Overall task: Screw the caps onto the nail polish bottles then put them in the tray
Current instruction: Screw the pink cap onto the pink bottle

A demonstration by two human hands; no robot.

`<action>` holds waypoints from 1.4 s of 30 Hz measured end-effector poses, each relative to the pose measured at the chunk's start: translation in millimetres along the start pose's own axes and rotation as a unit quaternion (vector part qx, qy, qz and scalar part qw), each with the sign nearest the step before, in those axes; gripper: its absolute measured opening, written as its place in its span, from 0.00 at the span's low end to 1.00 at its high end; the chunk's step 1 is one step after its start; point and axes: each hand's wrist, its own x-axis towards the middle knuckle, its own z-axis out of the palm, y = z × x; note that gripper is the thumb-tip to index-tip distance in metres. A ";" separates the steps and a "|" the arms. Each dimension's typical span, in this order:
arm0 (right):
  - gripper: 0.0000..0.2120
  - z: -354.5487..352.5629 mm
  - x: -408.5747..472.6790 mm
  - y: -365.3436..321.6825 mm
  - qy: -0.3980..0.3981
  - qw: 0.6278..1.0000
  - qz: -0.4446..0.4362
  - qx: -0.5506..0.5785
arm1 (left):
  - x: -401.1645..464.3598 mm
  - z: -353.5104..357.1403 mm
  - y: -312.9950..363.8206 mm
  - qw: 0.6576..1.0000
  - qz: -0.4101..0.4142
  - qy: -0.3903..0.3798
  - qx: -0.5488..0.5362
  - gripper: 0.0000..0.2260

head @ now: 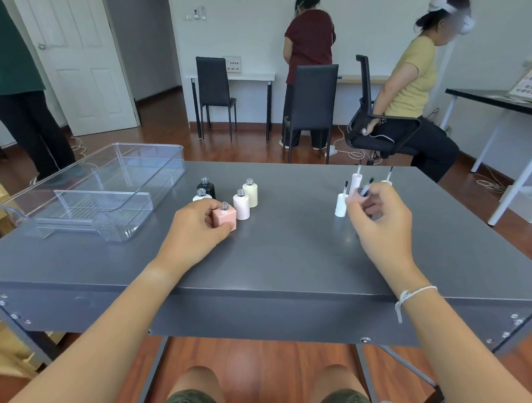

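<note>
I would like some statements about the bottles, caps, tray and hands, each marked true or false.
1. The left hand grips the pink square bottle. True.
2. The clear tray already holds two bottles. False: no bottle is in it.
3. The black bottle has its cap on. False: its threaded neck is bare.
4. The right hand is at the caps, its fingers around a brush cap. True.
5. A white cap stands upright, brush upward. True.

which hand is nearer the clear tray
Left. The left hand grips the pink bottle just right of the clear tray. The right hand is far across the table by the white caps, holding a cap.
</note>
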 end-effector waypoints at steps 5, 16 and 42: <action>0.08 42.6 -7.0 -17.3 -0.135 0.989 0.014 0.056 | -2.6 -1.6 2.2 0.999 0.007 -0.012 -0.032 0.14; 0.11 73.9 -13.2 -22.9 -0.271 0.957 -0.003 0.100 | -5.6 -3.2 7.1 0.996 0.048 -0.001 -0.070 0.10; 0.04 74.2 -16.8 -17.5 -0.210 0.974 -0.044 0.076 | -3.4 -0.2 1.5 0.991 0.134 -0.015 -0.011 0.12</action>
